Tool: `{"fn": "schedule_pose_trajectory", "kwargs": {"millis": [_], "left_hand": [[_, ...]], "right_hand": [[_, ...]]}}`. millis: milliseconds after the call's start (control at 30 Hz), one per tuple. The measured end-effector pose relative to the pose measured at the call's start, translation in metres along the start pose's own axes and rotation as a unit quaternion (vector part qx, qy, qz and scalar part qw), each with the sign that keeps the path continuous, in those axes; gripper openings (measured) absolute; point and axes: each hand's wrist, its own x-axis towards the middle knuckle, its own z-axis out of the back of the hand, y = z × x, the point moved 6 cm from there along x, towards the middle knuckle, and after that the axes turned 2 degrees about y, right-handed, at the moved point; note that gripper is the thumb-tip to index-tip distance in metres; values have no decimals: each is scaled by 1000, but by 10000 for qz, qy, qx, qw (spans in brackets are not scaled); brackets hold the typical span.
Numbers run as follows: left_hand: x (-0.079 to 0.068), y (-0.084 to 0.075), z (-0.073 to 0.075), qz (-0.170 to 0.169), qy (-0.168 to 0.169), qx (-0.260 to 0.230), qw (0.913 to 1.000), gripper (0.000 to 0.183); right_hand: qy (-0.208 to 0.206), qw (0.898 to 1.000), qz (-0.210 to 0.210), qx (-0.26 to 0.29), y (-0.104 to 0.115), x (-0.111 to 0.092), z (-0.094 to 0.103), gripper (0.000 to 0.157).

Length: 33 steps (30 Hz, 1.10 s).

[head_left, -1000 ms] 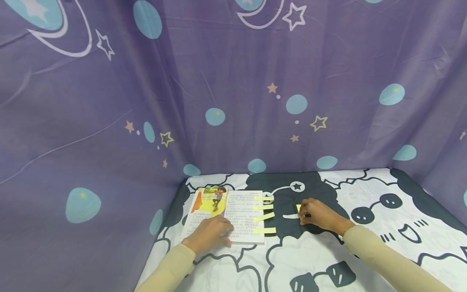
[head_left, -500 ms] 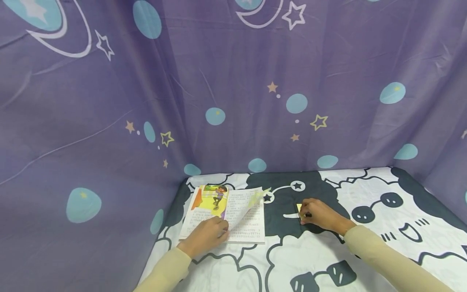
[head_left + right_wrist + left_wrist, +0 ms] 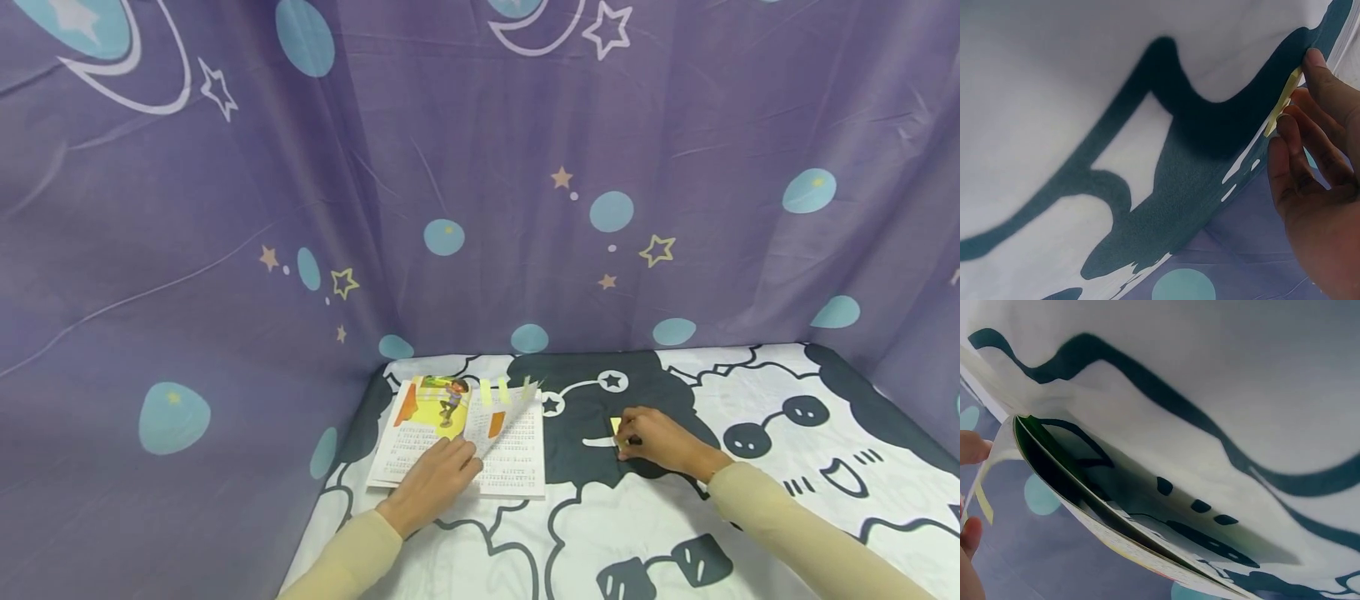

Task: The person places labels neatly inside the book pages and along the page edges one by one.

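An open book (image 3: 513,479) lies on the cloth at the left of the head view, a coloured picture on its left page. My left hand (image 3: 438,479) pinches a lifted page (image 3: 480,425) near its bottom, and the page curls leftward over the book. Yellow sticky tabs (image 3: 502,390) stick up from the page's edge. In the left wrist view, finger and thumb (image 3: 971,534) are on either side of the page. To the right of the book, my right hand (image 3: 652,437) holds a small pad of yellow sticky notes (image 3: 1283,103) between thumb and fingers, low over the cloth.
A black-and-white cartoon-print cloth (image 3: 600,517) covers the surface. Purple curtains (image 3: 480,292) with moons and stars hang behind it and at both sides.
My left hand has lifted the tabbed right page and swung it up and leftward, so its underside and the page beneath show. The right hand stays in place with the sticky notes.
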Motion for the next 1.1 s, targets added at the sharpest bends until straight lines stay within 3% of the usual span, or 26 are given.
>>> {"fn": "schedule_pose_trajectory", "kwargs": {"millis": [300, 600, 967, 1100], "left_hand": [[-1, -5, -4, -96, 674, 838, 9942, 8], [-11, -2, -4, 637, 1125, 1282, 9833, 18], [-18, 1, -6, 1452, 1446, 949, 9742, 20], [-20, 2, -7, 1763, 1727, 767, 9660, 23]], "right_hand": [[69, 10000, -8, 44, -2, 0, 2, 15], [70, 9998, 126, 115, -3, 0, 4, 13], [123, 9997, 124, 196, -2, -1, 4, 15], [45, 9995, 245, 203, -2, 0, 3, 12]]}}
